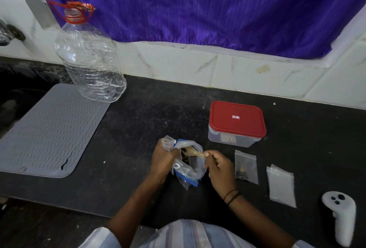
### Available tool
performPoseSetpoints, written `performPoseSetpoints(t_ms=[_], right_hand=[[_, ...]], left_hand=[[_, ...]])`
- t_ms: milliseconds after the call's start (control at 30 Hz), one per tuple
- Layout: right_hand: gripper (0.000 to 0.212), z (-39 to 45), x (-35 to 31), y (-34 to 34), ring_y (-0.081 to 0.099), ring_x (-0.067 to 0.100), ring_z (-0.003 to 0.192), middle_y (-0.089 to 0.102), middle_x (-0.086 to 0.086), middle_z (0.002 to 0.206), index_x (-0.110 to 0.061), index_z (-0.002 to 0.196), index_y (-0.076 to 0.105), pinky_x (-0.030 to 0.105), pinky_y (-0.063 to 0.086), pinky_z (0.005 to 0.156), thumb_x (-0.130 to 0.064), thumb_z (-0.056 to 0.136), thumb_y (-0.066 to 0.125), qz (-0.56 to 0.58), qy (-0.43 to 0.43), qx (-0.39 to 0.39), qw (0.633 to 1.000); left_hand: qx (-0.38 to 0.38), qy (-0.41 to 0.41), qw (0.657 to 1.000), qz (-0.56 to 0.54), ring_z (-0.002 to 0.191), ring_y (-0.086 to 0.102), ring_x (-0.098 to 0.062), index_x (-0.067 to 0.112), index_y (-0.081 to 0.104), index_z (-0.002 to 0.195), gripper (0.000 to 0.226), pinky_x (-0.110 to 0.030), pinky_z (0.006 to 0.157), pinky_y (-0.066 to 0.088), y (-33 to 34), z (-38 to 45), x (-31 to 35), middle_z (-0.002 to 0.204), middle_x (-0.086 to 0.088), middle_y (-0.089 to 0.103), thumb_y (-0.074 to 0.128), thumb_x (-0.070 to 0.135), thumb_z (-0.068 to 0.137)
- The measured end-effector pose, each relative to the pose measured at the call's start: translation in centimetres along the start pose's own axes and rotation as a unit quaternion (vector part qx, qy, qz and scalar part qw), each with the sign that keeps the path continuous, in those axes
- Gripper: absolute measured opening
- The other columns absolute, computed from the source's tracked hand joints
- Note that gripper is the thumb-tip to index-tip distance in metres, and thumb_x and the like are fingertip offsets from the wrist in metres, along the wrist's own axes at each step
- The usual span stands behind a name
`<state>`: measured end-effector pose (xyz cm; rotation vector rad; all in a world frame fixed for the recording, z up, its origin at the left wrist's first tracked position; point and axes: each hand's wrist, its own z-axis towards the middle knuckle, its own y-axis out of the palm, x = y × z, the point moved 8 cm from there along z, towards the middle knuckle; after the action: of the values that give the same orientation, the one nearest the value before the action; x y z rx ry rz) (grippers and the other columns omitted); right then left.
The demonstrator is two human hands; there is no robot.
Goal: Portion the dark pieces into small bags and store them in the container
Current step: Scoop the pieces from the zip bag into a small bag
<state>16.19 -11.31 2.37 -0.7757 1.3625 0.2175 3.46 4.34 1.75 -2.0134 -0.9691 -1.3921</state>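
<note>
A small empty bag (166,143) and the rim of the large bag (191,166) are gripped by the left hand (162,159). A spoon (193,152), dipped into the large bag's dark pieces (185,159), is pinched by the right hand (219,169). A filled small bag (246,166) lies just right; the red-lidded container (236,124) stands behind.

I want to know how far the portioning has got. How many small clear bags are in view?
3. One small bag is held in the left hand; one with dark pieces lies right of the right hand; one empty-looking bag lies further right. The closed container may hide more.
</note>
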Motion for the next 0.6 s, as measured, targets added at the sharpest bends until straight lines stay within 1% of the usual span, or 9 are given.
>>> performPoseSetpoints(t_ms=[33,100,200,300,400,533,600], right_hand=[[0.020,0.0,0.1,0.2,0.055,0.008,0.057,0.061,-0.001,0.064,-0.020,0.085,0.068,0.021,0.048,0.056,-0.020,0.099,0.052,0.019,0.015,-0.010,1.000],[0.020,0.0,0.3,0.7,0.051,0.010,0.053,0.060,0.000,0.062,-0.017,0.089,0.069,0.023,0.045,0.049,-0.019,0.099,0.052,0.063,0.054,-0.036,0.996],[0.019,-0.3,0.5,1.0,0.048,0.008,0.050,0.060,0.002,0.063,-0.011,0.094,0.069,0.021,0.042,0.046,-0.017,0.100,0.051,0.106,0.090,-0.049,0.989],[0.019,-0.5,0.7,1.1,0.046,0.006,0.048,0.059,0.005,0.065,-0.009,0.098,0.068,0.019,0.040,0.045,-0.017,0.100,0.050,0.133,0.122,-0.043,0.983],[0.020,-0.7,0.9,0.5,0.044,0.007,0.049,0.057,0.005,0.066,-0.010,0.097,0.069,0.018,0.037,0.044,-0.019,0.100,0.051,0.157,0.152,-0.028,0.975],[0.019,-1.2,0.9,-1.2,0.044,0.008,0.051,0.058,0.005,0.066,-0.010,0.097,0.069,0.018,0.036,0.045,-0.020,0.099,0.053,0.166,0.166,-0.012,0.972],[0.018,-1.5,0.8,-2.0,0.045,0.008,0.052,0.058,0.004,0.066,-0.011,0.098,0.069,0.018,0.037,0.045,-0.021,0.098,0.054,0.167,0.170,-0.005,0.971]], left_hand=[[-0.002,0.005,1.000,0.000,0.069,0.066,-0.012,0.012,0.064,0.092,0.026,-0.029,0.062,0.053,0.1,0.0,0.2,0.077,-0.002,0.068,0.058,-0.007,0.075],[-0.007,0.000,1.000,-0.006,0.073,0.066,-0.014,0.012,0.062,0.101,0.031,-0.030,0.063,0.052,0.0,0.1,0.1,0.085,-0.006,0.068,0.059,-0.002,0.073],[-0.016,-0.007,1.000,0.000,0.077,0.067,-0.019,0.011,0.060,0.107,0.039,-0.033,0.064,0.053,-0.1,0.3,0.0,0.094,-0.013,0.068,0.061,0.005,0.069],[-0.011,-0.009,1.000,0.017,0.079,0.068,-0.020,0.012,0.060,0.107,0.034,-0.035,0.067,0.055,-0.2,0.3,0.1,0.097,-0.017,0.069,0.062,-0.001,0.076],[-0.021,0.005,0.999,0.038,0.079,0.069,-0.017,0.013,0.061,0.104,0.031,-0.032,0.067,0.056,-0.2,0.4,0.4,0.094,-0.012,0.070,0.062,-0.005,0.079],[-0.020,0.011,0.999,0.029,0.089,0.073,-0.016,0.017,0.060,0.111,0.033,-0.026,0.069,0.055,-0.5,0.4,0.2,0.101,-0.006,0.072,0.073,0.007,0.082],[-0.024,0.022,0.999,0.017,0.088,0.073,-0.014,0.017,0.061,0.110,0.030,-0.022,0.068,0.055,-0.5,0.3,0.2,0.096,-0.001,0.073,0.076,0.011,0.085]])
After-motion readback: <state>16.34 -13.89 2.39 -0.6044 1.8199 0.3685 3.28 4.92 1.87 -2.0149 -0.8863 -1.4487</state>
